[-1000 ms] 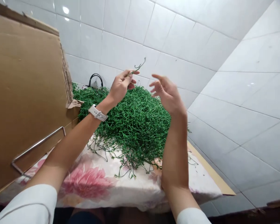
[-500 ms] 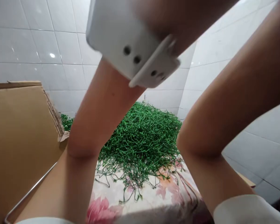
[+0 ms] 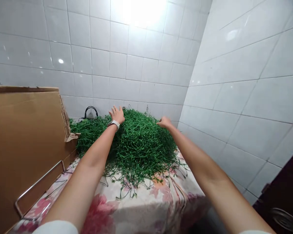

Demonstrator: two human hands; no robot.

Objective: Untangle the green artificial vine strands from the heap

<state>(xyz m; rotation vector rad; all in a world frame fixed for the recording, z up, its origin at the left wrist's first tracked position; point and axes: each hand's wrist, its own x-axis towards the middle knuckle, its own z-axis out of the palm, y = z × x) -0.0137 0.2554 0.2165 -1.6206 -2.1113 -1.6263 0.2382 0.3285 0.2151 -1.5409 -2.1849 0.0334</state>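
i'm resting my left hand (image 3: pixel 117 114), fingers spread, on the far top of the green stem pile (image 3: pixel 139 143); my right hand (image 3: pixel 164 122), loosely curled, is touching its far right crest.

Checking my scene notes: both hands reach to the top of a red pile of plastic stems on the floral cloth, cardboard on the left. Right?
Not quite: the pile of plastic stems is green, not red, as the head view shows. The rest holds: left hand and right hand are at the top of the pile, which lies on the floral cloth, cardboard on the left.
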